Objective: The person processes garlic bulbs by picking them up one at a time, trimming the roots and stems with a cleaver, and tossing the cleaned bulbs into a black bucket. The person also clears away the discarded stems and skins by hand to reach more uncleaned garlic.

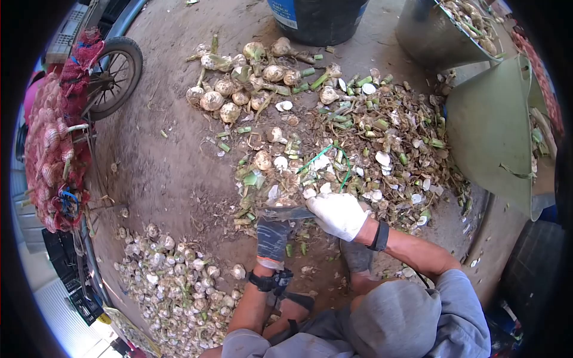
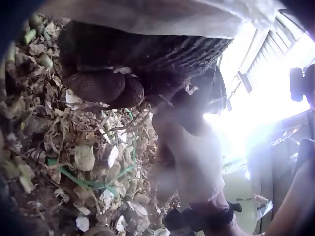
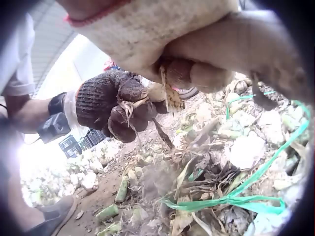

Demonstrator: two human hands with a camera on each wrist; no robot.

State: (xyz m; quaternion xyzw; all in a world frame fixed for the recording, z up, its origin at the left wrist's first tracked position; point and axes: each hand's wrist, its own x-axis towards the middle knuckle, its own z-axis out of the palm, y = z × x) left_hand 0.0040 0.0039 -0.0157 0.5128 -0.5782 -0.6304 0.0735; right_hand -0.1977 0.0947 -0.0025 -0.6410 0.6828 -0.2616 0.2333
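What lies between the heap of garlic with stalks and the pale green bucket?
In the head view, cut stalks and dry husks litter the ground between the garlic and the green bucket.

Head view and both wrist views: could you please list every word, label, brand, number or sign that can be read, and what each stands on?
Blue-and-white label on the black bucket: markings too small and blurred to read.
No other text can be made out.

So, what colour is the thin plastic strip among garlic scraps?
Green; the strip shows best in the right wrist view.
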